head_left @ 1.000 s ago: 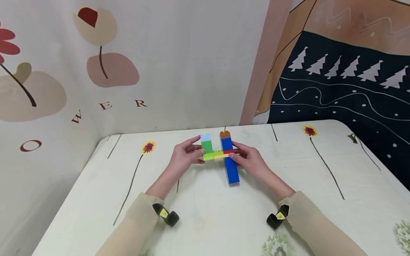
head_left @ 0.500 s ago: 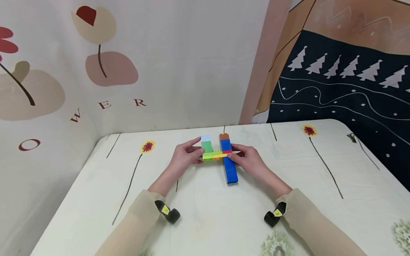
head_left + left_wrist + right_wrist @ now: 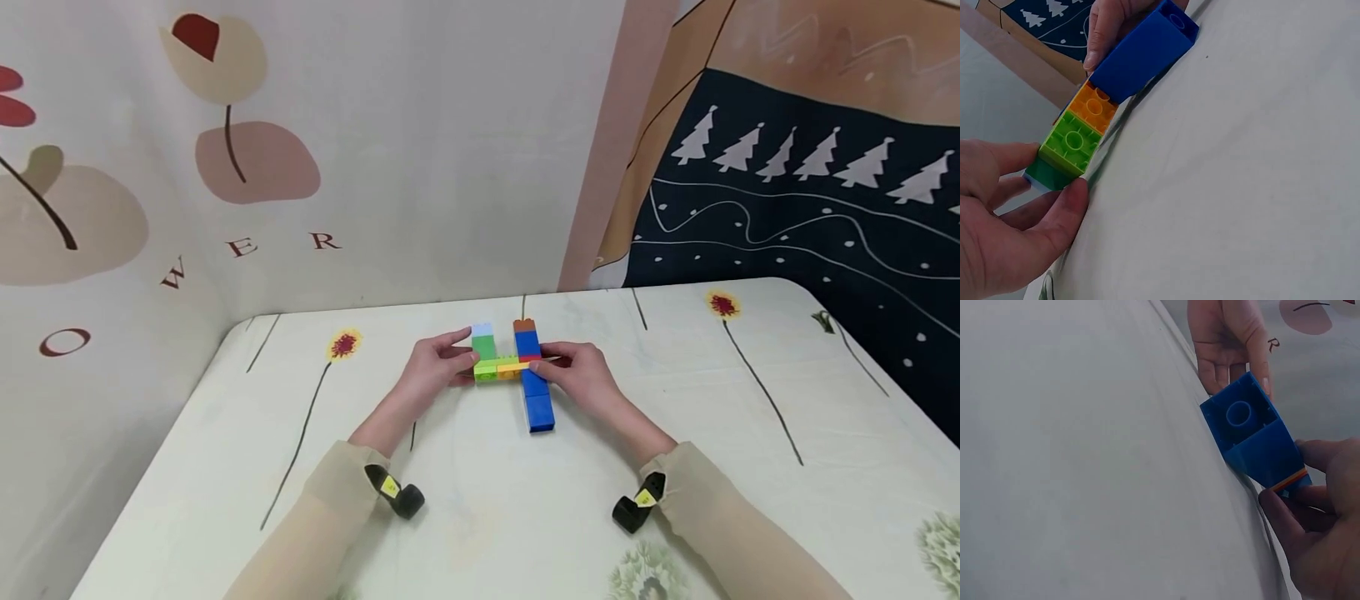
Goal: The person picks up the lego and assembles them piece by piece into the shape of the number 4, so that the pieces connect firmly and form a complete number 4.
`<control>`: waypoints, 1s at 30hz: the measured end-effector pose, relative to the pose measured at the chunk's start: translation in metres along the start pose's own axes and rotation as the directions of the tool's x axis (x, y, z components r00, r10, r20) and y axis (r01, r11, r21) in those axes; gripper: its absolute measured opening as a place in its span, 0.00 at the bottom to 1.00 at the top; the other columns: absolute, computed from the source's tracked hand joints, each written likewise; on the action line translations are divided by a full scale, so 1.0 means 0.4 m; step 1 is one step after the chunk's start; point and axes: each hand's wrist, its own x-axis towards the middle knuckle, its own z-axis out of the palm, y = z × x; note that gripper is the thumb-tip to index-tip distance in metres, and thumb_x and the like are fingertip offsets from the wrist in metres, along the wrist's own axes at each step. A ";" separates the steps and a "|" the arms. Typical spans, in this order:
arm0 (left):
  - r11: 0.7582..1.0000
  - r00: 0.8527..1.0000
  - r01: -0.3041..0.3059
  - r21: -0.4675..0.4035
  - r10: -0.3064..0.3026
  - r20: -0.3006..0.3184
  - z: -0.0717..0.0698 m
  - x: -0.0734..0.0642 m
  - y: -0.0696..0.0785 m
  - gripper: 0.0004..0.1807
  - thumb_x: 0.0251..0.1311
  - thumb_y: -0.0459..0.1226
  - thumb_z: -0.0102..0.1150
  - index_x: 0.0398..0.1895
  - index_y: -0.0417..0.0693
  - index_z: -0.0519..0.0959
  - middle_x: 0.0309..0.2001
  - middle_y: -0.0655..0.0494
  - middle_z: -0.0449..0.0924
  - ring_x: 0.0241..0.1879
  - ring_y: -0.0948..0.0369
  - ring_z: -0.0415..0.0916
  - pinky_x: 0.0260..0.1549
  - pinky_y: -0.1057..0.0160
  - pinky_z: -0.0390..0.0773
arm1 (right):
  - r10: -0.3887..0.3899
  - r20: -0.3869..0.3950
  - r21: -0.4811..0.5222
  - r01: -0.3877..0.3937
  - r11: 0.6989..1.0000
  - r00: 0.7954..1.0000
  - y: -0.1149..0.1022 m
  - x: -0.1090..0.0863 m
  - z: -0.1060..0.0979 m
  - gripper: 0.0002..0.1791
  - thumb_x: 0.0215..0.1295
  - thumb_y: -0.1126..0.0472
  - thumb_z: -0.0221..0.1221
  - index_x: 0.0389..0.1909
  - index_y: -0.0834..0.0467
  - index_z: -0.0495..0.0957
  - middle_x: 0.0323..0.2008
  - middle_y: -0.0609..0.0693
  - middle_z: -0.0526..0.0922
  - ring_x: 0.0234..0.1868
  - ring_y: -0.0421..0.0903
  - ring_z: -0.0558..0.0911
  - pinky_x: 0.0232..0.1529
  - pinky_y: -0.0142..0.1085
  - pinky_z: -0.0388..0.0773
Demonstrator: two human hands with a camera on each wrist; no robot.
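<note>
Between both hands is one joined structure of toy building bricks [image 3: 537,407]. Its right column has blue bricks [image 3: 1147,53], a thin red layer and a brown brick [image 3: 524,326] at the far end. A lime brick [image 3: 1071,142] and an orange brick [image 3: 1095,107] bridge to a shorter left stack, where a green brick [image 3: 483,346] carries a pale blue one [image 3: 482,330]. My left hand [image 3: 429,367] pinches the lime and green end between thumb and fingers. At the crossing of the blue column, my right hand [image 3: 577,374] grips with thumb and fingers. The fingers behind the bricks are partly hidden.
A white cloth with printed flowers covers the table [image 3: 480,517]. Behind its far edge hangs a pale printed curtain [image 3: 450,167], with a dark tree-patterned cloth [image 3: 787,192] at the right. Each wrist carries a small black camera [image 3: 408,501].
The brick structure has tipped slightly and moved a little nearer in the head view, showing more of its near undersides. Both hands keep their hold and shift little.
</note>
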 end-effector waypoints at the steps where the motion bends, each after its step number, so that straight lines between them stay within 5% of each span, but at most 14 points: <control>1: 1.000 1.000 0.005 -0.010 -0.005 -0.001 0.000 0.000 -0.001 0.27 0.60 0.31 0.61 0.64 0.47 0.70 0.51 0.43 0.78 0.41 0.54 0.81 0.38 0.58 0.82 | -0.001 0.002 -0.012 0.001 1.000 1.000 0.000 0.000 0.001 0.25 0.61 0.53 0.63 0.57 0.61 0.76 0.50 0.54 0.80 0.47 0.49 0.79 0.42 0.37 0.80; 14: 1.000 0.999 -0.008 -0.005 0.008 -0.046 0.018 -0.006 -0.008 0.22 0.60 0.34 0.62 0.58 0.42 0.76 0.48 0.45 0.80 0.37 0.56 0.81 0.37 0.59 0.82 | 0.013 0.029 -0.104 -0.010 0.995 0.999 -0.002 0.005 -0.007 0.25 0.63 0.53 0.62 0.56 0.62 0.76 0.50 0.55 0.80 0.53 0.51 0.76 0.50 0.42 0.77; 30: 0.995 0.997 0.032 0.099 -0.025 -0.073 0.015 -0.006 -0.014 0.23 0.60 0.36 0.62 0.60 0.45 0.74 0.49 0.48 0.76 0.45 0.57 0.76 0.40 0.64 0.80 | 0.029 0.091 -0.104 -0.020 0.994 0.995 -0.015 0.016 -0.003 0.25 0.65 0.54 0.60 0.60 0.61 0.73 0.53 0.54 0.79 0.53 0.49 0.75 0.47 0.39 0.78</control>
